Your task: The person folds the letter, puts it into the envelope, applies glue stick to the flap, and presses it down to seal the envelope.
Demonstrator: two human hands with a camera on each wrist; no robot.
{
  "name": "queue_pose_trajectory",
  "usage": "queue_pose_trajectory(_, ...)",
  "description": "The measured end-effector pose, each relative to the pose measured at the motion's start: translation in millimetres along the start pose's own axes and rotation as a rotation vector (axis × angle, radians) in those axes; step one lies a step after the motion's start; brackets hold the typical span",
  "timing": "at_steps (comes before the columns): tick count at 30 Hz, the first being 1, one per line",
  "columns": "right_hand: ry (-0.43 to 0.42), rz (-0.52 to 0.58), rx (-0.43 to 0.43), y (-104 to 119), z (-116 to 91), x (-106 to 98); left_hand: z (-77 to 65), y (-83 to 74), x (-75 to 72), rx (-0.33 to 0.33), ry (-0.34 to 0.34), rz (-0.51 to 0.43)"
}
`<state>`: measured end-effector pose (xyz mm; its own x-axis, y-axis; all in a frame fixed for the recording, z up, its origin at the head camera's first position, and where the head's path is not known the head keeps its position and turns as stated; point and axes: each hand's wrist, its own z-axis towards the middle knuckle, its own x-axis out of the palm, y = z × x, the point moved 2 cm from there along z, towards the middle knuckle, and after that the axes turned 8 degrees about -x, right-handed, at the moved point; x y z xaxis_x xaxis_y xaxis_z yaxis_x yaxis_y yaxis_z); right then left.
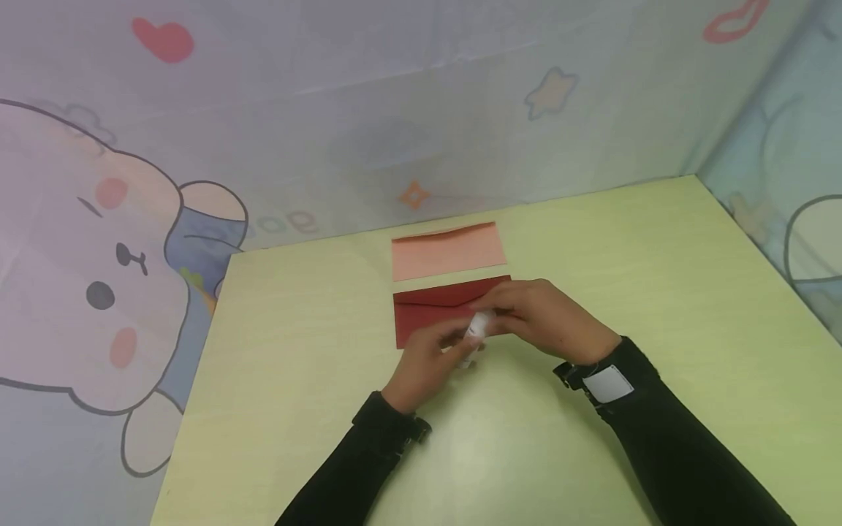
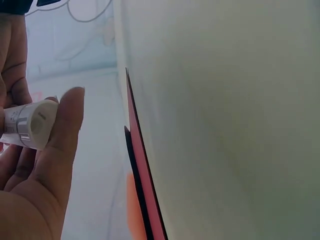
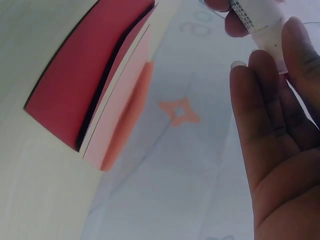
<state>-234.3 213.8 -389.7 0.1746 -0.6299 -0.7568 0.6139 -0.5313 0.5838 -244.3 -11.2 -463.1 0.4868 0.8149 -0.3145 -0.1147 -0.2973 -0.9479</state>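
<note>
A small white glue stick point(image 1: 479, 325) is held between the two hands, above the near edge of a red envelope point(image 1: 424, 318). The left hand point(image 1: 421, 369) grips its body between thumb and fingers; in the left wrist view one round end of the glue stick point(image 2: 30, 124) faces the camera. Thumb and fingers of the right hand point(image 1: 555, 321) pinch the other end. Small print shows on the side of the glue stick point(image 3: 257, 20) in the right wrist view. The red envelope lies with its flap toward the back, partly hidden by the hands.
Behind the red envelope lies a pink envelope point(image 1: 450, 257), its flap edge slightly raised. Both are on a pale yellow table point(image 1: 296, 351). A printed cloth backdrop point(image 1: 368, 95) hangs along the table's back edge, and another point(image 1: 783, 146) stands at the right.
</note>
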Motion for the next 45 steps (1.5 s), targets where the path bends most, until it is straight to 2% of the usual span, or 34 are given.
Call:
queue_pose_trajectory(4, -0.004, -0.044, 0.031, 2, 1, 5, -2.2, -2.8, -1.3, 0.013, -0.044, 0.06)
queue_pose_trajectory(11, -0.047, -0.27, 0.065, 6, 3, 20, -4.7, -3.5, -1.3, 0.027, -0.089, 0.098)
queue_pose_trajectory(14, -0.063, -0.308, 0.105, 5, 3, 22, -5.2, -4.6, -0.2, 0.043, -0.091, 0.114)
queue_pose_trajectory(16, -0.056, -0.288, 0.122, 4, 1, 20, -5.2, -6.1, -0.2, 0.051, -0.067, 0.109)
queue_pose_trajectory(18, -0.034, -0.216, 0.117, 3, -2, 15, -5.2, -7.3, -1.6, 0.053, -0.028, 0.094)
queue_pose_trajectory(21, 0.03, -0.082, 0.048, 3, -6, 4, -5.1, -7.5, -5.5, 0.04, 0.024, 0.072)
queue_pose_trajectory(24, 0.085, 0.013, -0.019, 2, -5, 0, -5.1, -6.2, -10.3, 0.025, 0.038, 0.089)
queue_pose_trajectory(27, 0.091, -0.018, -0.03, 2, -3, 3, -5.0, -5.7, -12.5, 0.026, 0.025, 0.123)
queue_pose_trajectory(34, 0.077, -0.179, 0.06, 3, 2, 22, -6.7, -8.0, -12.4, 0.028, -0.043, 0.168)
queue_pose_trajectory(39, -0.008, -0.286, 0.108, 4, 5, 30, -8.6, -9.0, -10.5, 0.037, -0.076, 0.218)
queue_pose_trajectory(42, -0.11, -0.267, 0.168, 4, 7, 37, -8.9, -12.3, -10.5, 0.059, -0.097, 0.258)
queue_pose_trajectory(45, -0.197, -0.194, 0.247, 3, 8, 44, -7.1, -15.2, -10.0, 0.079, -0.12, 0.283)
